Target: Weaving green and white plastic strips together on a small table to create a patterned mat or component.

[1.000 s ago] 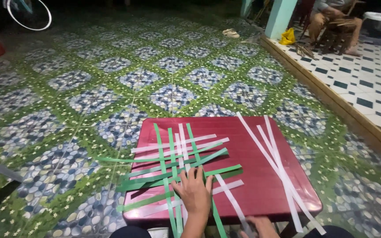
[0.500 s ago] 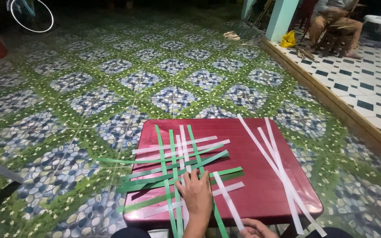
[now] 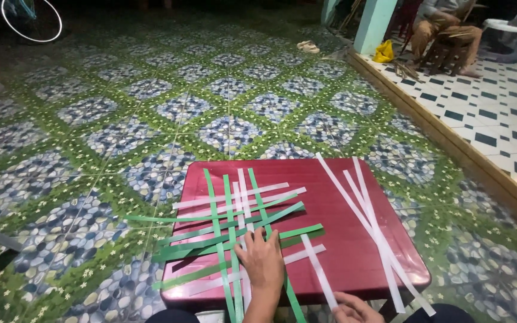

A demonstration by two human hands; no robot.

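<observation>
A low dark-red table (image 3: 354, 197) carries a loose weave of green strips (image 3: 210, 242) and white strips (image 3: 240, 200). My left hand (image 3: 264, 263) lies flat on the near side of the weave, fingers spread, pressing the crossed strips down. My right hand (image 3: 351, 308) is at the table's near edge, only partly in view. Its fingers close on the lower end of a single white strip (image 3: 317, 268) that runs up toward the weave. Several loose white strips (image 3: 366, 215) lie crossed on the right half of the table.
The table stands on a green and blue patterned tile floor (image 3: 151, 107). A raised tiled step (image 3: 480, 143) runs along the right. A seated person (image 3: 444, 30) is at the far right, a yellow bag (image 3: 383, 52) beside a pillar, a bicycle wheel (image 3: 31, 18) far left.
Almost nothing has changed. My right hand shifted a little at the table's near edge with the white strip. My left hand stays on the weave.
</observation>
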